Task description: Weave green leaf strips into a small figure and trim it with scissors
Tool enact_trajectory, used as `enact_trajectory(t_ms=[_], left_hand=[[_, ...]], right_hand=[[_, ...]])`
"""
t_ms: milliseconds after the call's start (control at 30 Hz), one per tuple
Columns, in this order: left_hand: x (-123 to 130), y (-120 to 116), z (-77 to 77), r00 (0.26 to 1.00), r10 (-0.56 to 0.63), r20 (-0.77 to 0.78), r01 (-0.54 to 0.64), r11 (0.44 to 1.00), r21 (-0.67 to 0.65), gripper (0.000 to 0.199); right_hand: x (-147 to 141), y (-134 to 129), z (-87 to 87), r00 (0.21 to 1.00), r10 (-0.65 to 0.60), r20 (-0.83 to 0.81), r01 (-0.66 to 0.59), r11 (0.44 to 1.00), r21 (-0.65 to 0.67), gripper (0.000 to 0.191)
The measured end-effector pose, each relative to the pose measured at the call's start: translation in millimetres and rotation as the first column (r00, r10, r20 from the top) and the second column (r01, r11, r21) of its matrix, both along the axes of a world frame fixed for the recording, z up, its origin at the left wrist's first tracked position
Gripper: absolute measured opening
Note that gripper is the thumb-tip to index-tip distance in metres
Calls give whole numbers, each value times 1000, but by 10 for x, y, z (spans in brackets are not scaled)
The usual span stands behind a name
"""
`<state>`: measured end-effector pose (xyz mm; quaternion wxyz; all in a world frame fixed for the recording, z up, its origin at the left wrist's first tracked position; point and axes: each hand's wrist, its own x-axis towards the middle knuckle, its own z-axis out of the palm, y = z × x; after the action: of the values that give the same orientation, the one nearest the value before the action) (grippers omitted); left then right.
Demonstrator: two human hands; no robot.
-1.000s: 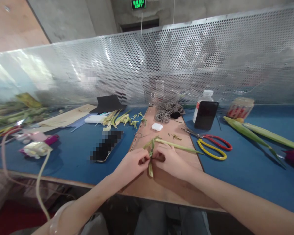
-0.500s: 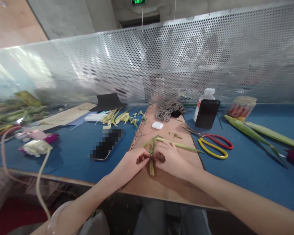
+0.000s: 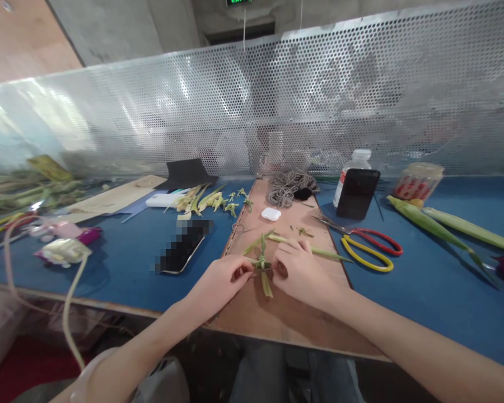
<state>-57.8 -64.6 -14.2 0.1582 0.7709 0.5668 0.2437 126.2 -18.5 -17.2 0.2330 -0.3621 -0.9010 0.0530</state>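
Observation:
Between my hands is a small bundle of green husk or leaf strips (image 3: pixel 263 257), with paler split ends (image 3: pixel 267 284) hanging toward me. My left hand (image 3: pixel 224 282) is closed in a pinch at its left side, and my right hand (image 3: pixel 300 274) pinches at its right side. A thin dark strand (image 3: pixel 262 268) crosses the bundle's middle and runs to the fingertips of both hands. Whether it is thread or a leaf strip I cannot tell. Behind my right fingers a long green leaf strip (image 3: pixel 330 254) lies on the wooden board (image 3: pixel 277 324).
To the right lie scissors with red and yellow handles (image 3: pixel 367 249) and long green husks (image 3: pixel 437 232). A black phone (image 3: pixel 358 193) leans on a bottle (image 3: pixel 362 157). Grey cord (image 3: pixel 292 187) and a white case (image 3: pixel 271 214) are behind. Husk pieces (image 3: pixel 212 201) lie left, beyond another phone (image 3: pixel 185 249).
My hands have drawn slightly apart, pulling the strand out to both sides. More of the bundle's middle shows, and its lower ends have swung a little to the right.

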Motion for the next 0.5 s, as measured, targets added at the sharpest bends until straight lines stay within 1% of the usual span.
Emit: enact_trajectory(t_ms=[133,267,400,500], left_hand=[[4,8,-35,1000,-4,-2,4,1000,16,11],[42,-4,-38,1000,-13,13,12,1000,14,14],[75,-20,-27,1000,-17,19,16,1000,12,18],[87,-14,-20,1000,-7,-2,7,1000,21,19]], right_hand=[[12,0,-17,999,-13,41,11,999,42,9],[8,-22,-14,996,-26,84,16,993,114,4],[-3,-39,33,986,14,164,-37,990,135,5],[-1,-23,51,979,39,198,-70,986,152,3]])
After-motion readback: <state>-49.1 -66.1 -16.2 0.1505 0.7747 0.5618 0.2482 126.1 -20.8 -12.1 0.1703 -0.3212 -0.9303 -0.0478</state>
